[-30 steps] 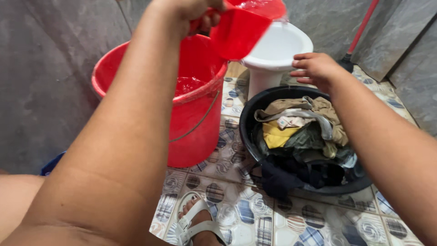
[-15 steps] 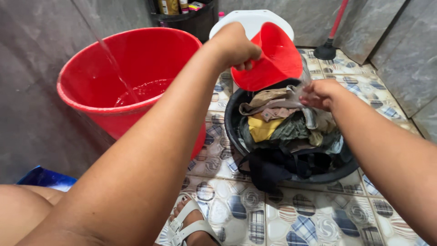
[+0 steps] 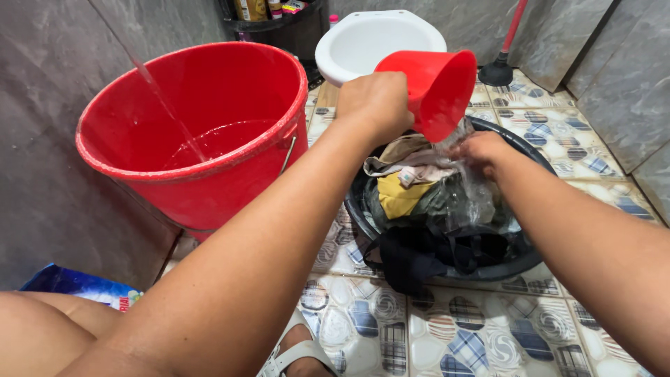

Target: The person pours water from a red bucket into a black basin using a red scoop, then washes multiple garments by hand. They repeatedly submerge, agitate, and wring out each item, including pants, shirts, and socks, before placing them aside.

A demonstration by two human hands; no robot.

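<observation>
Since the earlier frame, left hand [image 3: 377,105], fingers clamped on rigid red dipper [image 3: 436,87], had tipped it further; right hand [image 3: 481,152], fingers curled together, pressed limp, likely heavy wet clothes [image 3: 426,188].

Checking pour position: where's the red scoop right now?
Head view, upper centre: red scoop tipped in the left hand, over the black basin, just above the right hand.

red scoop [image 3: 436,87] tipped further | water now pouring onto right hand [image 3: 481,150]

The black basin [image 3: 363,209] is heaped with clothes [image 3: 426,195]. At its nine o'clock the red bucket [image 3: 230,188] blocks passage; at six o'clock the tiled floor [image 3: 474,328] lies open.
</observation>
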